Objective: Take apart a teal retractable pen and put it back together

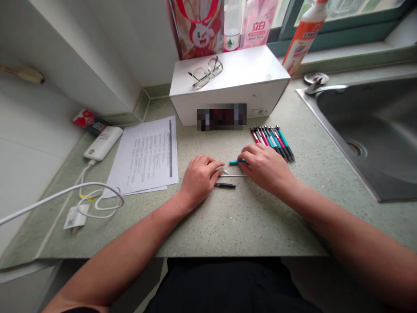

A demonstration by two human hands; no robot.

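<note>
My right hand (263, 164) is closed around a teal pen barrel (233, 162), whose end sticks out to the left past the fingers. My left hand (200, 177) has thumb and forefinger pinched together just across from it, with a small pale tip at the fingertips that I cannot make out. Between the hands a thin white pen refill (233, 175) lies low along the counter, its right end hidden by my right hand. Below it rests a black pen grip section (225, 185), partly behind my left hand. A row of pens (272, 140) in teal, red and black lies just beyond my right hand.
A white box (228, 93) with glasses (206, 74) on top stands at the back. Printed sheets (143, 156), a white power bank (103, 143) and a looped cable (97, 213) lie left. A metal sink (374, 139) is set in the counter (254, 230) at right.
</note>
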